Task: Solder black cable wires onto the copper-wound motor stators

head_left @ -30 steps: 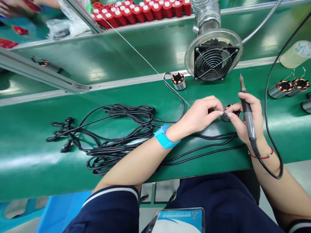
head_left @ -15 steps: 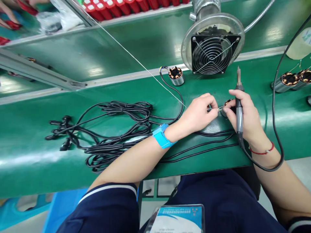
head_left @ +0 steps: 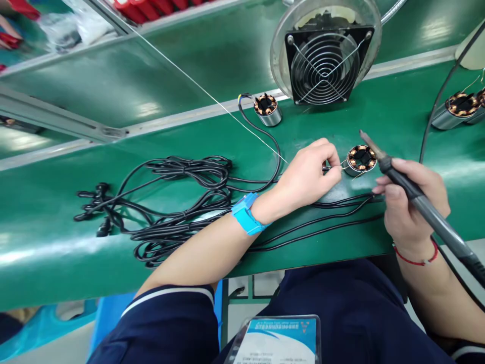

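Observation:
My left hand [head_left: 308, 174], with a blue wrist strap [head_left: 245, 214], is pinched shut on the end of a black cable lead at the side of a small copper-wound motor stator [head_left: 361, 159] on the green bench. A thin solder wire [head_left: 204, 92] runs down from the upper left to that hand. My right hand [head_left: 411, 205] is closed around a soldering iron [head_left: 413, 191], held like a pen, its tip pointing up-left just above the stator's right edge.
A coiled bundle of black cables [head_left: 178, 202] lies left of my forearm. A second stator [head_left: 267, 109] with a cable sits behind, beside a fume-extraction fan [head_left: 325, 53]. More stators [head_left: 456, 108] stand at the right edge. Red capped parts [head_left: 151, 6] line the back shelf.
My right hand let go of the stator and drew back to the right, swinging the iron from upright to a slanted pen grip aimed at the stator. The left hand stayed put.

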Demonstrator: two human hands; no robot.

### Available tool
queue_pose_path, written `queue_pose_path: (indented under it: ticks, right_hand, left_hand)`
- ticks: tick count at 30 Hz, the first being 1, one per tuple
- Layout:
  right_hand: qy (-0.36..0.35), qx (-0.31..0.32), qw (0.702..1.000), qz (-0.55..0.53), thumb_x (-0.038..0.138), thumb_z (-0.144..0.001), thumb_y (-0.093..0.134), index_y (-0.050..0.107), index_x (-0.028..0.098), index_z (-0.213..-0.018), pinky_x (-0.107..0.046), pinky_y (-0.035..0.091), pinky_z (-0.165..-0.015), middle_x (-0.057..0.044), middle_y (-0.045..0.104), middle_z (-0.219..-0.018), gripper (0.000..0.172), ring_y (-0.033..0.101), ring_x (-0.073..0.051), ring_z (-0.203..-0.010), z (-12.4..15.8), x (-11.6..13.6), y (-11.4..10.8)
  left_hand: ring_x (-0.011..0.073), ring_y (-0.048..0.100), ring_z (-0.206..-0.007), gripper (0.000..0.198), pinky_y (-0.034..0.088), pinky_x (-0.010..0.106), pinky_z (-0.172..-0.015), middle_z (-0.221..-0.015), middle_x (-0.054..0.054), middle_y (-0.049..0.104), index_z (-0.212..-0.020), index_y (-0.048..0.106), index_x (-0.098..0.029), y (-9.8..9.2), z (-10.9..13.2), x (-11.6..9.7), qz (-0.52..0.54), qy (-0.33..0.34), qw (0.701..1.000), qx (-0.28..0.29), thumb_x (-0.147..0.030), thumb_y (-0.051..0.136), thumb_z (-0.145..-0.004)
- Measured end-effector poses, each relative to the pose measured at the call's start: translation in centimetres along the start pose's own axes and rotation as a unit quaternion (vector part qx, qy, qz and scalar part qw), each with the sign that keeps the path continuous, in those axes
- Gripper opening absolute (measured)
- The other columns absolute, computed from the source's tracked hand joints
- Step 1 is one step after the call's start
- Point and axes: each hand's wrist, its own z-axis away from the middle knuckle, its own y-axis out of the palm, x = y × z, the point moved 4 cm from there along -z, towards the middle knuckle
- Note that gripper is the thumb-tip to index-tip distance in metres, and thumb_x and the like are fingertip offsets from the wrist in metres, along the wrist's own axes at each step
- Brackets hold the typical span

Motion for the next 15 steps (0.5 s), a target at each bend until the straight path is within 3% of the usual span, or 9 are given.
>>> queue_pose_path:
  ticks: [3, 7, 15]
  right_hand:
    - [-0.026, -0.037, 0.999, 0.009, 0.034, -0.085, 0.065, 0.065, 0.029, -0.111, -0.032, 0.054, -0.055, -0.001, 0.067, -0.084, 0.027, 0.063, -0.016, -0.061, 1.05, 0.04, -0.54]
    - [-0.037, -0.032, 0.999, 0.005, 0.035, -0.087, 0.061, 0.067, 0.027, -0.101, -0.028, 0.052, -0.05, 0.0, 0.067, -0.078, 0.017, 0.062, -0.014, -0.059, 1.35, 0.16, -0.87]
    - [-0.051, -0.015, 0.999, -0.011, 0.026, -0.085, 0.061, 0.067, 0.024, -0.097, -0.027, 0.054, -0.055, 0.001, 0.069, -0.079, 0.013, 0.065, -0.014, -0.064, 1.3, 0.54, -0.61]
  left_hand:
    - [0.0121, 0.05, -0.07, 0.015, 0.046, 0.028, -0.069, -0.074, 0.001, 0.056, -0.065, 0.046, -0.018, 0.05, 0.07, -0.07, -0.003, 0.004, 1.0, -0.008, -0.006, 0.05, -0.074]
    - [0.0125, 0.052, -0.069, 0.017, 0.046, 0.028, -0.067, -0.074, 0.001, 0.055, -0.064, 0.045, -0.018, 0.22, 0.16, 0.0, -0.021, 0.014, 1.0, -0.017, -0.005, 0.05, -0.073]
    - [0.0128, 0.052, -0.067, 0.018, 0.044, 0.028, -0.064, -0.071, 0.0, 0.054, -0.063, 0.043, -0.018, 0.25, 0.2, 0.04, -0.046, 0.015, 0.998, -0.044, -0.006, 0.051, -0.072]
